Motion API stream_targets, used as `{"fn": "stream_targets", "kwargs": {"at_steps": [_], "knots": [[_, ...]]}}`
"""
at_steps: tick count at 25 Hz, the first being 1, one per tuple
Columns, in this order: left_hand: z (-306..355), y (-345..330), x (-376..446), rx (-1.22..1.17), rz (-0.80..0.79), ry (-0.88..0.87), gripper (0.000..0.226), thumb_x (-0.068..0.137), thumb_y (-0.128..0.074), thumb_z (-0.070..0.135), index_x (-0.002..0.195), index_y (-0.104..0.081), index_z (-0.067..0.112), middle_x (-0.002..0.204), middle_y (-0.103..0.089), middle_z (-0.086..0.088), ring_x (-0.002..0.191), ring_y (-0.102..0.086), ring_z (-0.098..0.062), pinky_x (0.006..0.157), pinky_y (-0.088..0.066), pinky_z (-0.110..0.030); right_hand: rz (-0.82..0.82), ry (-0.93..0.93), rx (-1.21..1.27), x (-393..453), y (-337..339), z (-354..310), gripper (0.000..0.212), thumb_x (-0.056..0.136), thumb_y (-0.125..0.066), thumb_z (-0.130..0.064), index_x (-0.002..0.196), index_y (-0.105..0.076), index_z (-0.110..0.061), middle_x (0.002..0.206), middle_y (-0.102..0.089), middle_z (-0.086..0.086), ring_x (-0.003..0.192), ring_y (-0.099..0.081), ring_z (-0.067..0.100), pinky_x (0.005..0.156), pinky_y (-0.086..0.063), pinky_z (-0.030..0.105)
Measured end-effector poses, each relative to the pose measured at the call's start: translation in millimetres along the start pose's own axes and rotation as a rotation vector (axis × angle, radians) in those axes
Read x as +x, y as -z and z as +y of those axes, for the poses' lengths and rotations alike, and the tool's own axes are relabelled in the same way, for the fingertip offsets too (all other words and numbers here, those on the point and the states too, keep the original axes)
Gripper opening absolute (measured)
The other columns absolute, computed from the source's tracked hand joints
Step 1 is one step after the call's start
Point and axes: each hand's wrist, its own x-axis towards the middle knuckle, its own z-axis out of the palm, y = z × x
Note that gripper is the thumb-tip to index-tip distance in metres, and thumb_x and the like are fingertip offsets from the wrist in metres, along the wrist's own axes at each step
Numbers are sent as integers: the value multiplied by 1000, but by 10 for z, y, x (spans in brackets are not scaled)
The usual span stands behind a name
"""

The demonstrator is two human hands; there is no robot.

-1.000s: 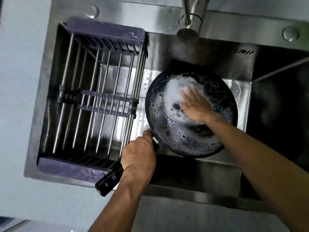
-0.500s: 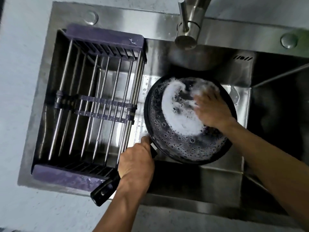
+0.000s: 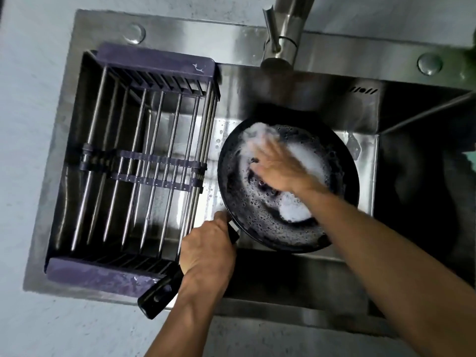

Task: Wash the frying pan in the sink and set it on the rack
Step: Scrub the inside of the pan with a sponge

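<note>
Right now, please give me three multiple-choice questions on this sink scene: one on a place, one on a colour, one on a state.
1. Where is the rack?
A. left part of the sink
B. under the tap
C. on the counter

2. What colour is the pan?
A. red
B. black
C. silver

3. What is the left hand doing?
A. resting open
B. turning the tap
C. gripping the pan's handle

Answers: 1 A, it sits left of the pan. 2 B, dark under white foam. 3 C, the fingers wrap the handle while the right hand rubs inside the pan.
</note>
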Motion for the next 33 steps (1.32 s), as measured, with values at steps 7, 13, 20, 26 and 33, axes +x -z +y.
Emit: {"fn": "stream_targets", "kwargs": {"at_steps": [7, 13, 20, 26, 33], "knots": [[19, 46, -53, 9, -6, 7, 27, 95, -58, 22, 120, -48, 22, 101, -65, 1, 94, -65, -22, 66, -38, -29, -455, -89, -220, -1268, -378, 351, 65, 103, -13, -60, 156, -26, -25, 168, -1, 6, 154, 12, 30, 123, 7, 41], [-7, -5, -9, 21, 20, -16, 25, 96, -56, 25, 119, -47, 23, 102, -63, 1, 95, -65, -23, 66, -40, -30, -90, 159, 332, -60, -383, -319, 70, 103, -23, -60, 155, 18, -37, 159, 35, -8, 148, 27, 18, 119, 14, 48], [9, 7, -1, -8, -3, -1, 24, 96, -56, 29, 118, -49, 23, 106, -64, 0, 98, -63, -23, 70, -42, -31, -172, -231, -559, -889, -115, 796, 65, 102, -28, -55, 157, -19, -24, 167, -2, 15, 152, -2, 38, 122, -8, 49], [3, -4, -6, 38, 12, -30, 23, 96, -53, 23, 118, -49, 20, 106, -65, -2, 99, -65, -25, 71, -44, -32, -366, 123, 532, -763, -450, -415, 60, 107, -33, -45, 157, 1, -42, 164, 21, -11, 151, 20, 17, 119, 16, 41], [-10, 13, 13, 35, -7, -30, 34, 93, -58, 39, 120, -48, 21, 109, -64, -3, 102, -63, -26, 73, -43, -31, -39, -237, -454, -436, 95, 738, 79, 93, -7, -72, 158, -7, -27, 166, -3, 17, 152, -3, 39, 122, -9, 51]]}}
